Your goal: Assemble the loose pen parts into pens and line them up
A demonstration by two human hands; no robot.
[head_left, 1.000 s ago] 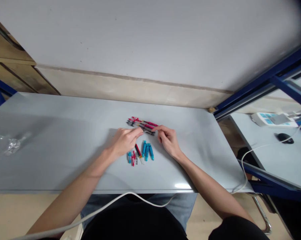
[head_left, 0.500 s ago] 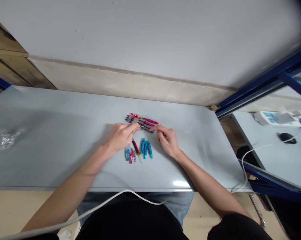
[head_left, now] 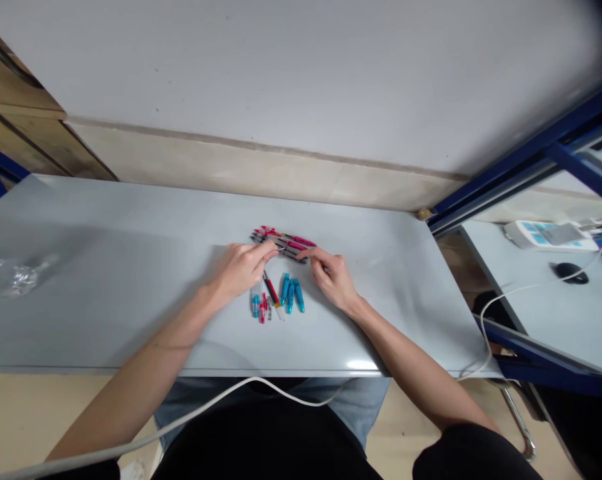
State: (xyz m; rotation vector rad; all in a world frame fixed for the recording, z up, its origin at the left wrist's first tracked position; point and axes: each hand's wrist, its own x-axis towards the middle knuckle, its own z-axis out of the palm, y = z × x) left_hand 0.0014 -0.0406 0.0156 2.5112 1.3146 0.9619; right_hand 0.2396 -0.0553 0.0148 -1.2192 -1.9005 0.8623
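Several red and grey-black pens [head_left: 301,241] lie in a bunch on the grey table [head_left: 145,267]. My left hand [head_left: 245,267] pinches a small, thin piece at the near left side of the bunch; what it is cannot be made out. From the right, my right hand [head_left: 335,279] reaches in, its index finger stretched to the near end of the bunch and its other fingers curled. Between my hands lie several blue pen barrels [head_left: 291,293]. Left of them are a red and black refill [head_left: 271,292], a blue cap [head_left: 255,307] and red caps [head_left: 263,308].
Clear plastic packaging [head_left: 23,279] lies at the far left. A white cable [head_left: 253,380] crosses in front of my body. On the right, beyond a blue frame [head_left: 511,347], are a black mouse [head_left: 571,273] and a white device [head_left: 551,235] on another surface.
The view has shifted slightly, bringing more of the left side into sight. Both hands keep nearly the same place at the pens.
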